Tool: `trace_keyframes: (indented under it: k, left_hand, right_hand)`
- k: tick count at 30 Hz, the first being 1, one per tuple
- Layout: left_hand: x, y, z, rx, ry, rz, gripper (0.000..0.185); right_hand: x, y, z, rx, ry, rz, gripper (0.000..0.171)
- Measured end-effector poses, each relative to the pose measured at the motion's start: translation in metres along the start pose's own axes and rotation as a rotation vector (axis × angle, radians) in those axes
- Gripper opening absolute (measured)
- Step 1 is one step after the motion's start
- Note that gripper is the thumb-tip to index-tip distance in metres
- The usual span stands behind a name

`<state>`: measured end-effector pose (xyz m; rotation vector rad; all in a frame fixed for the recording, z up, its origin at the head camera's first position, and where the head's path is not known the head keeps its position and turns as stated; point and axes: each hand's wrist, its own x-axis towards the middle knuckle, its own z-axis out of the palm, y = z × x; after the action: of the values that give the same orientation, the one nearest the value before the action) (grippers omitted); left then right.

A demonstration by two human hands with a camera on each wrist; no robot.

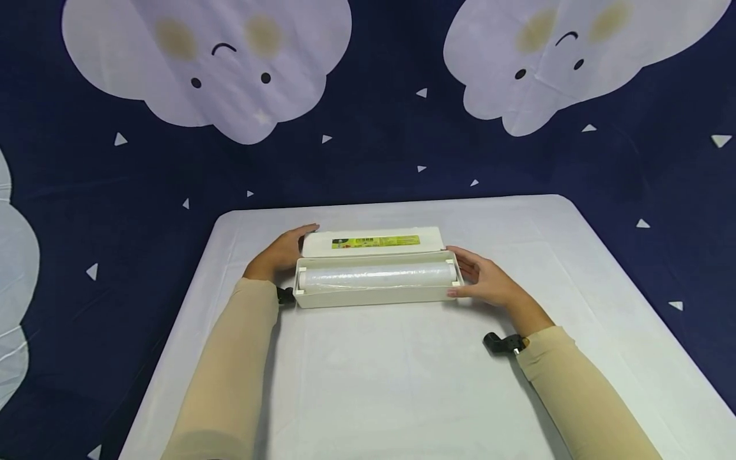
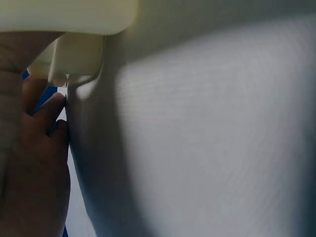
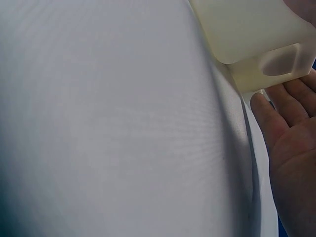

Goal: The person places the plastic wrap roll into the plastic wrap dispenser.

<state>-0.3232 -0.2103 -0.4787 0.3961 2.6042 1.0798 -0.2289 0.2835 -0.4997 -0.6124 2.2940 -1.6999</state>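
Because the box [image 1: 374,298] lies lengthwise from side to side, its long axis nearly parallel to the far edge of the bench [image 1: 402,370], the left hand [image 1: 278,253] and right hand [image 1: 484,280] meet it at opposite short ends. It sits near that far edge, about midway between the two far corners. Inside, the roll [image 1: 377,276] follows the same axis, and the lid [image 1: 374,251] is folded back toward the far edge. From the right hand, the box lies inward, to the left: the thumb is on the near wall by its corner and the fingers reach round to the far side, so they look clamped on that end. From the left hand, it lies inward, to the right; one finger stretches past the lid's far left corner, but the thumb's contact is hidden, so I cannot tell whether they grip. Neither hand is plainly nearer; any shift would, I judge, turn on that facing pair.
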Motion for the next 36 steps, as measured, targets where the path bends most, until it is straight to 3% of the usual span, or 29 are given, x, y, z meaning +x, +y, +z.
trace_keyframes:
  k: [6,13,29,36]
  left_hand:
    - [0.001,0.002,0.0,-0.012,-0.024,-0.02,0.102]
    - [0.002,0.001,0.001,-0.093,0.029,-0.049,0.094]
    - [-0.008,-0.003,0.0,-0.343,0.14,0.012,0.086]
    - [-0.009,-0.004,-0.006,-0.374,0.172,0.012,0.087]
  right_hand:
    - [0.001,0.001,0.001,0.01,0.0,0.002,0.104]
    - [0.001,0.001,0.0,0.012,0.003,0.01,0.105]
    - [-0.001,-0.001,0.001,0.034,0.009,-0.012,0.104]
    - [-0.001,0.001,0.001,0.034,0.007,0.007,0.105]
